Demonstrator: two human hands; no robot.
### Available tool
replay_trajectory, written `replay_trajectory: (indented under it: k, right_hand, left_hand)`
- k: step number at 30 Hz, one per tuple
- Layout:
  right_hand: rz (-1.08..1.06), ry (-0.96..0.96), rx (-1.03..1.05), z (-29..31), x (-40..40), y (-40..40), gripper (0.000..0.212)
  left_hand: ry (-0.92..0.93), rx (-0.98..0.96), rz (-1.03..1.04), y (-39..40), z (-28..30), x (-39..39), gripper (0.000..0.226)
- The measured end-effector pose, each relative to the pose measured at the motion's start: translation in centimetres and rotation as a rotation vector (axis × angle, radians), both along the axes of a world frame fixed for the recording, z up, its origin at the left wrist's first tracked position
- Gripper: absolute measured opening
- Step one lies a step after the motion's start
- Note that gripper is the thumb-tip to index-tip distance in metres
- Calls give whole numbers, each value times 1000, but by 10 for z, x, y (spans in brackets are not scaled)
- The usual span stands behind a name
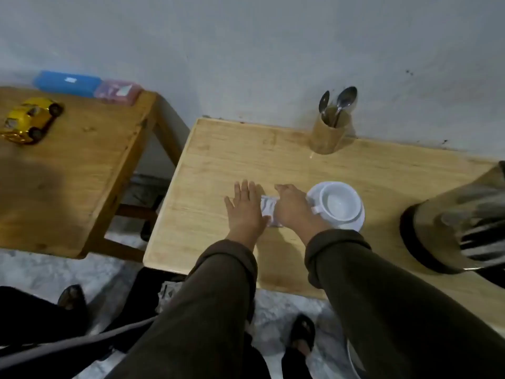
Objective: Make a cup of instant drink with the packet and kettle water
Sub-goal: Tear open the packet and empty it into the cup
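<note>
Wooden tabletop [218, 160]: pale, standing against a grey wall and carrying everything for the drink.
Packet [268, 210]: small and whitish, lying flat on the tabletop between the two hands, just left of the saucer; it is looking unopened, though most of it is hidden.
Left hand [246, 207]: lying flat with fingers spread, palm down, covering the packet's left edge and gripping nothing.
Right hand [293, 207]: curling down over the packet's right side, fingers bent; whether they are pinching the packet cannot be told from here.
Cup [337, 202]: white, sitting upright on a white saucer [355, 224], just right of the right hand; its inside is looking empty and dry.
Kettle [453, 225]: blurred metallic shape with a dark base, standing at the right edge, well apart from both hands.
Spoons [343, 101]: two, standing handle-down in a wooden holder [328, 138] by the wall.
Progress: very early, judging by the layout; things are waiting in place and the packet is only being reached.
Left to do: tearing the packet, tipping powder into the cup, pouring kettle water, stirring.
</note>
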State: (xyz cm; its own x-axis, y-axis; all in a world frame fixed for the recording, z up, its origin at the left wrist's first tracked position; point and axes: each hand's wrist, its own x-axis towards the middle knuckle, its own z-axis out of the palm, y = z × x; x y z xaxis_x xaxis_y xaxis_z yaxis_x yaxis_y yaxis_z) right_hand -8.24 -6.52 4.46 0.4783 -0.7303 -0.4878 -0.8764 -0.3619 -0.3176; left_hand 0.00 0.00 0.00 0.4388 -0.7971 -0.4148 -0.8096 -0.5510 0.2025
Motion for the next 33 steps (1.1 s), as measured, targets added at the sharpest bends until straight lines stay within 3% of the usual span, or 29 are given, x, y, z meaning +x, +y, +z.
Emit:
replay_trajectory:
  k: [7, 11, 14, 18, 21, 26, 33]
  right_hand:
    - [56, 112, -77, -24, 9, -9, 35]
    - [29, 132, -154, -30, 10, -12, 35]
    - [-40, 133, -171, -27, 10, -13, 34]
    - [-95, 16, -135, -23, 15, -15, 24]
    - [-189, -34, -56, -14, 18, -17, 16]
    - [-295, -110, 9, 4, 18, -25, 16]
    - [-325, -249, -118, 49, -1, -30, 26]
  left_hand:
    - [65, -27, 12, -12, -11, 10, 100]
    - [114, -25, -7, -17, -16, 17, 97]
    - [163, -67, -21, -20, -22, 19, 84]
    - [227, -219, -91, -23, -27, 24, 48]
    - [389, -290, -22, -21, -19, 29, 30]
    - [579, -349, 104, -27, 7, 36, 20]
    - [623, -360, 11, -44, 54, 31, 20]
